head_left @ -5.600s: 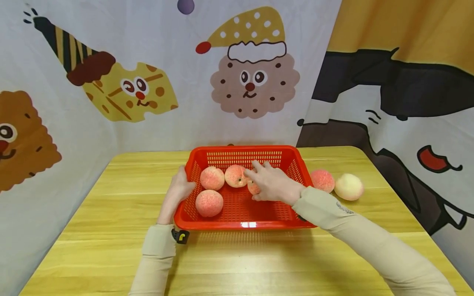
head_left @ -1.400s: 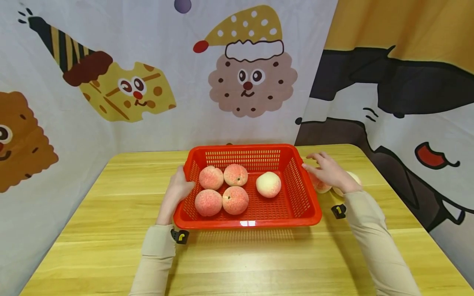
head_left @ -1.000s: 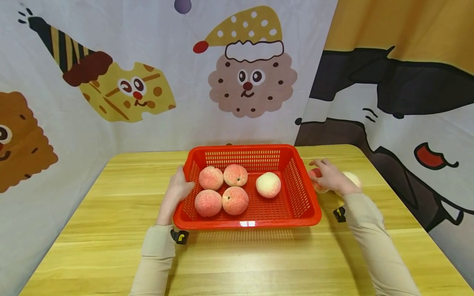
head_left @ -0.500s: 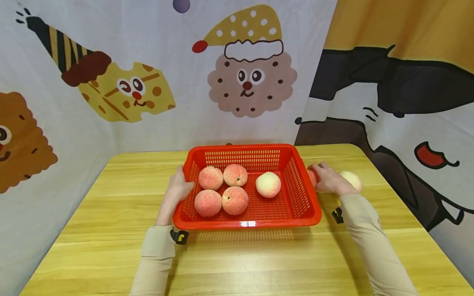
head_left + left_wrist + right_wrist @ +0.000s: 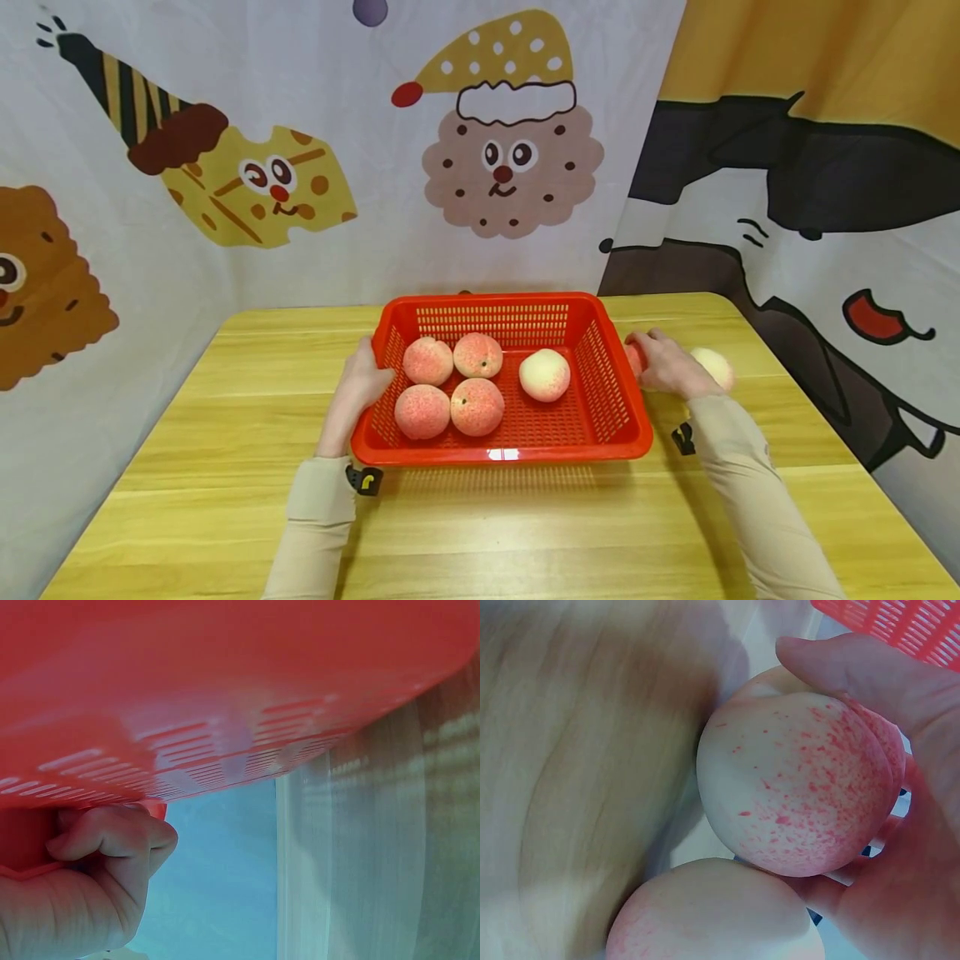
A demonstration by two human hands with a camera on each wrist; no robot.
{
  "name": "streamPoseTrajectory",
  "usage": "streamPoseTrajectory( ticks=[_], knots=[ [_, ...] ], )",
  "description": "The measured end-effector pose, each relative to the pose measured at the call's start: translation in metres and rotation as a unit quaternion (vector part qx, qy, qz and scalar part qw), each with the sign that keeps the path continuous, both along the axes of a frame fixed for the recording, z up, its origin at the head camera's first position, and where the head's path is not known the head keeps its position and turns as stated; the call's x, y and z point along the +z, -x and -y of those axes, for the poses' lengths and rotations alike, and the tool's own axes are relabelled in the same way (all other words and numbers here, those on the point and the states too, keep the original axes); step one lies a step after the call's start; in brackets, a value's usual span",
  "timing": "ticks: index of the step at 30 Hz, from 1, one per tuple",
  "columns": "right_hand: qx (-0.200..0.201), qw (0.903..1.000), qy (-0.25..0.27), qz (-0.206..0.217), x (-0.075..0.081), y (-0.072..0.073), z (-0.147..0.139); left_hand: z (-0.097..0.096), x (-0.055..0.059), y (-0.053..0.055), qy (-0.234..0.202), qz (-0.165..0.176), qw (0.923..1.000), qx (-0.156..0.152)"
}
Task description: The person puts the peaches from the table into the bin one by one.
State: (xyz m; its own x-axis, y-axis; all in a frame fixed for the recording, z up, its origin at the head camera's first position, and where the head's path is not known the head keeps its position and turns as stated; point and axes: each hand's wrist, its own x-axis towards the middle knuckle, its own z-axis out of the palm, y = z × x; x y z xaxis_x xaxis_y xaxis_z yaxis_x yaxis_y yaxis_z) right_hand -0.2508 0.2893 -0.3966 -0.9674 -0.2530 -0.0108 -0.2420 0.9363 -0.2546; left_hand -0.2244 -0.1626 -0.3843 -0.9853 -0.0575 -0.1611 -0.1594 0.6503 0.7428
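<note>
A red plastic basket (image 5: 501, 455) stands mid-table with several peaches inside: pink ones (image 5: 423, 412) grouped at the left and a paler one (image 5: 544, 375) right of centre. My left hand (image 5: 363, 382) grips the basket's left rim; in the left wrist view its fingers (image 5: 124, 832) curl round that rim. Just outside the basket's right wall, my right hand (image 5: 667, 365) holds a pink-speckled peach (image 5: 795, 780), thumb on one side and fingers round the other. That peach is mostly hidden by the hand in the head view. Beside it lies another pale peach (image 5: 712, 368).
The wooden table (image 5: 480, 542) carries everything. A cartoon-printed cloth (image 5: 300, 275) hangs directly behind the table and along its sides. Black straps (image 5: 366, 480) with small devices sit at both wrists.
Since the oldest frame my right hand has left the basket's inside, where more peaches now lie, and moved right. It has since closed round the peach outside. My left hand stays put.
</note>
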Motion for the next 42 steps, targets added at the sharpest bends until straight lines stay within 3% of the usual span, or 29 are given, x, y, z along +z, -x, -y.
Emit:
streamPoseTrajectory(
  ticks=[9, 16, 25, 29, 38, 42],
  knots=[
    [0.007, 0.9999, 0.000, -0.015, 0.012, 0.000, 0.002, 0.000, 0.000, 0.000, -0.002, 0.002, 1.0000, -0.002],
    [-0.007, 0.9998, 0.001, -0.017, 0.032, 0.000, 0.007, -0.001, 0.000, 0.000, -0.007, 0.007, 0.9999, -0.002],
    [0.025, 0.9943, -0.002, -0.104, 0.064, -0.004, 0.015, -0.001, 0.000, 0.000, -0.005, 0.010, 0.9999, 0.001],
    [0.031, 0.9923, -0.011, -0.120, 0.079, -0.005, 0.019, -0.001, 0.000, 0.000, -0.011, 0.015, 0.9998, 0.003],
    [0.030, 0.9950, -0.043, -0.085, 0.100, -0.007, 0.040, -0.002, 0.001, -0.001, -0.016, 0.017, 0.9997, 0.002],
    [0.049, 0.9940, -0.066, -0.073, 0.104, -0.008, 0.051, -0.003, 0.002, -0.002, -0.014, 0.021, 0.9997, 0.003]
  ],
)
